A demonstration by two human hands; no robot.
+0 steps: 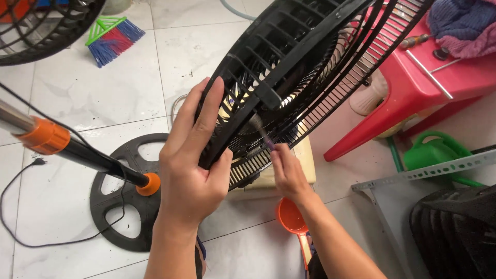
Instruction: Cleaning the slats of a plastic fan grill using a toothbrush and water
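Black fan grille [310,67], left hand [194,155] gripping, right hand [287,173] probing

Fan grille [310,67] cut off top-right — thin tool [261,132] blurred.

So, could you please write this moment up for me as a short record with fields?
Setting: white tiled floor
Left hand: grips the rim of a black fan guard, held tilted
Right hand: holds a thin tool with its tip in the guard's back
Left of hands: fan stand base with pole
Right: red stool, green watering can
Below: orange scoop
Far left: broom
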